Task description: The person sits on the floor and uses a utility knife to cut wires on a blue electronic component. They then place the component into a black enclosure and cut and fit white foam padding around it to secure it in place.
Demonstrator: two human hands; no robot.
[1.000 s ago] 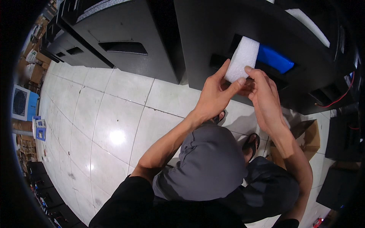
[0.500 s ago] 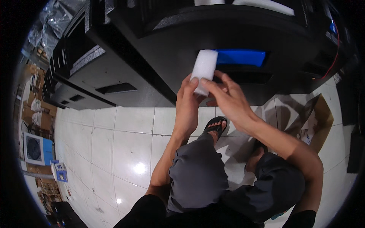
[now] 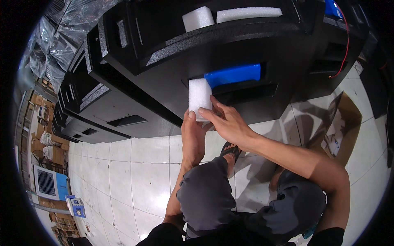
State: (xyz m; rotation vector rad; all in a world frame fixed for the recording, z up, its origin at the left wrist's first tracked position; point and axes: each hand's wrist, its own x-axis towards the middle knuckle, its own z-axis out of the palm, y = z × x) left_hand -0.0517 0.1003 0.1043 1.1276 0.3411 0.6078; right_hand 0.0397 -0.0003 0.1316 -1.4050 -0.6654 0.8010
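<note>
A white foam block [image 3: 199, 96] is gripped near its lower end between my left hand [image 3: 193, 133] and my right hand [image 3: 225, 121]. Both thumbs press on its near face, with the other fingers partly hidden behind it. The block's far end meets the left end of a slot in a black cabinet [image 3: 164, 86]. Inside that slot, a bright blue piece [image 3: 234, 75] fills most of the width to the right of the foam. Whether the foam has entered the slot I cannot tell.
Another white foam block [image 3: 198, 19] and a long foam strip [image 3: 248, 14] lie on the cabinet's top. More black cabinets [image 3: 111, 110] stand to the left. A red wire [image 3: 348, 43] hangs at the right, above an open cardboard box [image 3: 342, 123] on the tiled floor.
The view has shifted, showing more of the cabinet top with its foam pieces. Both hands keep hold of the foam block, which now looks more upright at the slot's left end.
</note>
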